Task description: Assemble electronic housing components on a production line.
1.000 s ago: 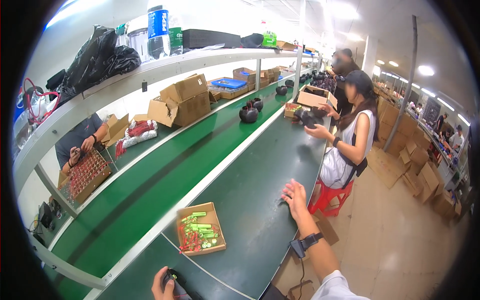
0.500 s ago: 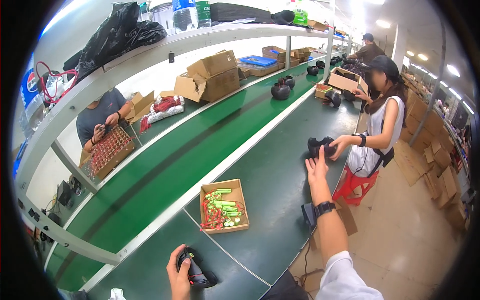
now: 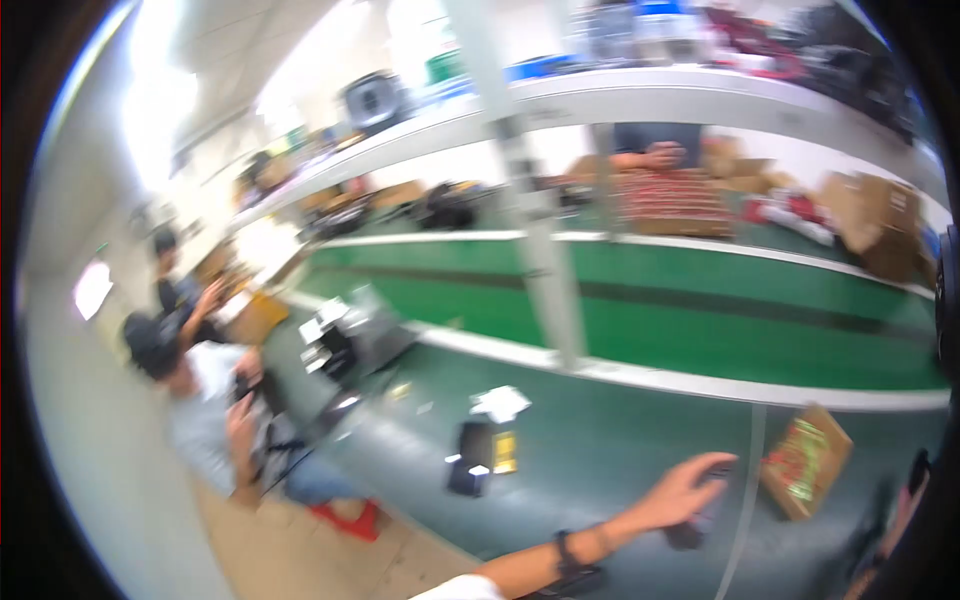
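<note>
My left hand (image 3: 675, 495) reaches in over the green bench from the lower edge, a dark band on its wrist. Its fingers curl round a black curved shell (image 3: 690, 528), mostly hidden by the hand and blurred. Just right of it lies an open cardboard box (image 3: 832, 440) of green battery cells (image 3: 803, 460) with red wires. At the right rim, a smeared part of my right hand or forearm (image 3: 898, 510) shows beside something dark; its fingers cannot be made out.
A black flat box (image 3: 470, 458), a yellow piece (image 3: 505, 452) and white paper (image 3: 500, 404) lie on the bench. Grey plastic bags (image 3: 375, 330) stand farther left. A white post (image 3: 540, 260) rises before the green conveyor belt (image 3: 680, 305). Co-workers sit at left and across the belt.
The view has swung far to the left and is blurred. My right hand, earlier at a black rounded shell held by a co-worker, is now at the right rim. My left hand keeps its shell.
</note>
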The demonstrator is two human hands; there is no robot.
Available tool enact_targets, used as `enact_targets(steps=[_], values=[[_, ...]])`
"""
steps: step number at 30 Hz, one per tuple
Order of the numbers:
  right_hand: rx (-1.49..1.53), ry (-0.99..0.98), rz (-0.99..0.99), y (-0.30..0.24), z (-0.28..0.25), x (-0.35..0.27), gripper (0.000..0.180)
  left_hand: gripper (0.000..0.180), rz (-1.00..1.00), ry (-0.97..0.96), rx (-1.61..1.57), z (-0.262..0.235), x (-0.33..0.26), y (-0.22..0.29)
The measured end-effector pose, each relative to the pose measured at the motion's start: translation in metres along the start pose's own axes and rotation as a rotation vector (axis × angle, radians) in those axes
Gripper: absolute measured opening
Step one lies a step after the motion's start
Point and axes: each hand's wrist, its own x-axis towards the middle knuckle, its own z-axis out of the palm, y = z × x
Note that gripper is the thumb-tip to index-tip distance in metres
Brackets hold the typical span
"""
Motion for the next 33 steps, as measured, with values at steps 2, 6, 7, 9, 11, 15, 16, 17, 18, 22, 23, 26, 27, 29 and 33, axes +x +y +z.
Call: enact_targets(steps=[2, 6, 7, 9, 11, 15, 16, 17, 18, 22, 23, 26, 27, 29, 33], values=[[0.09, -0.292, 0.096, 0.044, 0.083, -0.013, 0.068, 0.045, 0.056, 0.059, 0.021, -0.005, -0.011, 0.008], [0.189, -0.733, 0.173, 0.031, 0.123, -0.051, 0.081, 0.045, -0.055, 0.088, -0.019, -0.04, -0.045, 0.023], [0.216, -0.815, 0.193, 0.021, 0.133, -0.086, 0.084, 0.045, -0.062, 0.091, -0.019, -0.053, -0.049, 0.031], [0.251, -0.95, 0.229, -0.019, 0.141, -0.172, 0.091, 0.046, -0.109, 0.016, -0.011, -0.066, -0.057, 0.043], [0.1, -0.616, 0.131, -0.076, 0.199, -0.299, 0.097, 0.045, 0.029, 0.065, 0.115, -0.078, -0.067, 0.037], [-0.243, -0.783, 0.218, -0.155, 0.356, -0.414, 0.07, 0.046, -0.028, 0.052, 0.154, -0.099, -0.079, 0.043], [-0.344, -0.862, 0.21, -0.142, 0.363, -0.421, 0.062, 0.046, -0.062, 0.064, 0.071, -0.102, -0.092, 0.04], [-0.431, -0.853, 0.122, -0.124, 0.364, -0.429, 0.06, 0.046, -0.086, 0.086, 0.006, -0.104, -0.094, 0.043], [-0.611, -0.862, 0.067, -0.127, 0.366, -0.433, 0.058, 0.046, -0.102, 0.03, -0.02, -0.101, -0.09, 0.044], [-0.501, -0.73, 0.151, -0.099, 0.36, -0.45, 0.053, 0.047, -0.165, -0.031, 0.011, -0.081, -0.08, 0.056], [-0.341, -0.666, 0.223, -0.095, 0.365, -0.453, 0.048, 0.047, -0.166, -0.031, 0.026, -0.077, -0.077, 0.057], [-0.114, -0.615, 0.369, -0.083, 0.367, -0.459, 0.041, 0.048, -0.168, -0.013, 0.08, -0.073, -0.082, 0.057], [-0.041, -0.641, 0.436, -0.079, 0.368, -0.462, 0.039, 0.048, -0.186, -0.015, 0.08, -0.073, -0.082, 0.058], [0.007, -0.603, 0.447, -0.078, 0.372, -0.46, 0.033, 0.048, -0.209, 0.009, 0.066, -0.073, -0.082, 0.059], [-0.026, -0.598, 0.4, -0.078, 0.375, -0.456, 0.026, 0.048, -0.174, -0.005, 0.164, -0.076, -0.078, 0.06]])
